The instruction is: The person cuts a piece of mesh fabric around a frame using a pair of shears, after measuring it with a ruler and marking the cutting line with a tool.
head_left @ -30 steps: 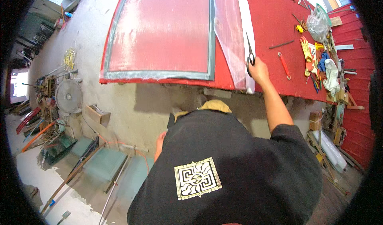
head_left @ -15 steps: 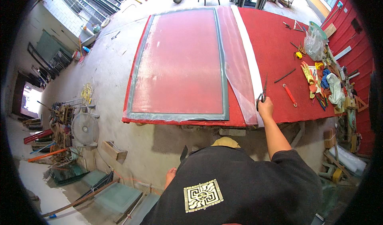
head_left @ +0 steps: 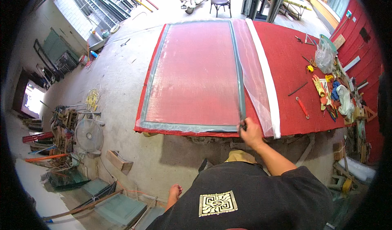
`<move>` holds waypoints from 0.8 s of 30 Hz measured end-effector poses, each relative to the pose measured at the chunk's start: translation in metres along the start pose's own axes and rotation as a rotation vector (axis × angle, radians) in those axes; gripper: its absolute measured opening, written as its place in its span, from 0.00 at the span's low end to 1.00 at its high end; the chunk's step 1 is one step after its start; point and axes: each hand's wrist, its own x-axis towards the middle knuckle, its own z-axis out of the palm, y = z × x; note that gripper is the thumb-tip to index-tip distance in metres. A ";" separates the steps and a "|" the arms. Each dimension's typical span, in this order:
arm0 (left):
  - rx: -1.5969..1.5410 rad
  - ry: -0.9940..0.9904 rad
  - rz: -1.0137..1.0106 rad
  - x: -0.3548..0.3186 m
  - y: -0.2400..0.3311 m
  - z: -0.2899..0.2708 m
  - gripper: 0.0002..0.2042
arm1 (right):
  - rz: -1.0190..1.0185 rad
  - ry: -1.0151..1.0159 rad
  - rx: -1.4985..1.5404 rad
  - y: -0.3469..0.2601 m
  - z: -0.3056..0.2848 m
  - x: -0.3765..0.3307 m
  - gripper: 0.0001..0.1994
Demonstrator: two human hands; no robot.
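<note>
My right hand (head_left: 252, 134) is closed around dark-handled scissors (head_left: 243, 125). Their blades are blurred and lie over the near right corner of a grey-green frame (head_left: 192, 128). Thin translucent mesh (head_left: 196, 75) stretches across this frame and spills past its right side as a loose strip (head_left: 254, 83). To the right of that strip runs a long white roll (head_left: 265, 79). Low beside my body hangs my left hand (head_left: 175, 190), its fingers curled and nothing visible in them.
The frame lies on a red-covered table (head_left: 288, 66). At its right end are a red-handled tool (head_left: 302, 108), a dark rod (head_left: 297, 88), gloves (head_left: 319, 86), a yellow tape measure (head_left: 310, 68) and a plastic bag (head_left: 325, 56). A fan (head_left: 89, 135) and wooden block (head_left: 119, 162) stand on the floor at left.
My right hand has moved left with the scissors, from the white roll to the frame's near right corner. My left hand has come further into view. The whole view has shifted slightly.
</note>
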 end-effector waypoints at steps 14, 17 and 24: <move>-0.541 0.140 -0.216 -0.073 0.057 0.222 0.11 | -0.185 -0.586 0.016 0.086 0.017 0.014 0.22; -0.399 0.090 -0.103 -0.099 0.067 0.287 0.13 | -0.193 -0.660 0.050 0.101 -0.002 0.031 0.22; -0.236 0.103 -0.083 -0.128 0.049 0.359 0.17 | -0.499 -0.709 0.150 0.109 0.022 0.053 0.22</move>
